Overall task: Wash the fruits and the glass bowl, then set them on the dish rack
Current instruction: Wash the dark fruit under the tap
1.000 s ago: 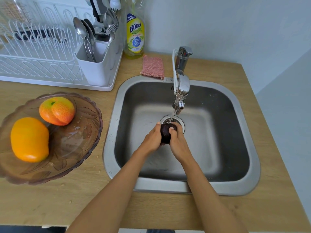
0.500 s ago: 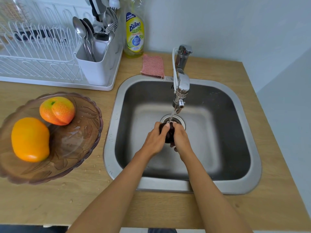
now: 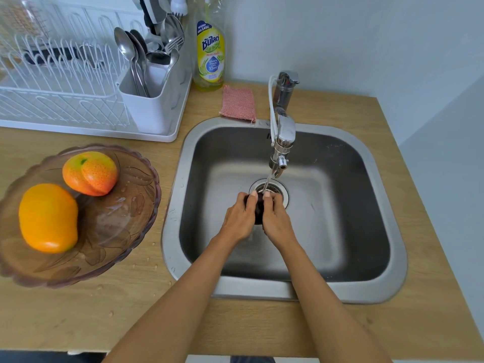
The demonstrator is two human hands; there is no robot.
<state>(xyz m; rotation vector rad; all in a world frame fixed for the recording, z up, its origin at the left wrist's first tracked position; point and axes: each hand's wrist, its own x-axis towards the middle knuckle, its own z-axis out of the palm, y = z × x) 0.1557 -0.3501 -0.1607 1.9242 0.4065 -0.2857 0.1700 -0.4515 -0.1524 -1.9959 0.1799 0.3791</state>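
Over the drain of the steel sink (image 3: 387, 231), my left hand (image 3: 239, 220) and my right hand (image 3: 276, 221) cup a small dark purple fruit (image 3: 259, 209) between them, fingers curled round it. A thin stream of water runs from the tap (image 3: 281, 153) onto it. Most of the fruit is hidden by my fingers. On the counter to the left sits a brown tinted glass bowl (image 3: 125, 231) with an orange mango (image 3: 48, 218) and a red-orange peach (image 3: 90, 172) inside. The white dish rack (image 3: 65, 100) stands at the back left.
A white cutlery holder (image 3: 149, 100) with spoons and forks sits at the rack's right end. A yellow dish soap bottle (image 3: 210, 56) and a pink scrub cloth (image 3: 238, 103) stand behind the sink. Water drops lie on the wooden counter (image 3: 131, 310).
Both hands have closed further round the dark fruit and turned it under the stream; less of it shows now. The bowl and its fruits have not moved.
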